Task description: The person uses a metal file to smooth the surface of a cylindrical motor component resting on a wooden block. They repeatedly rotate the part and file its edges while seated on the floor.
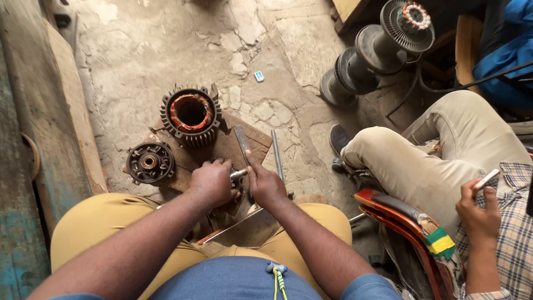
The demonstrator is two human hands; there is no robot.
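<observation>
Left hand (212,181) is curled tight around a metal shaft (239,174), right hand (265,184) pinching its end; finned motor housing (191,115) at eleven o'clock, end cover (149,163) at nine

Bare cracked concrete floor (166,44) lies open far; ribbed round motor housing (190,115) and round metal end cover (149,162) crowd the left.
</observation>
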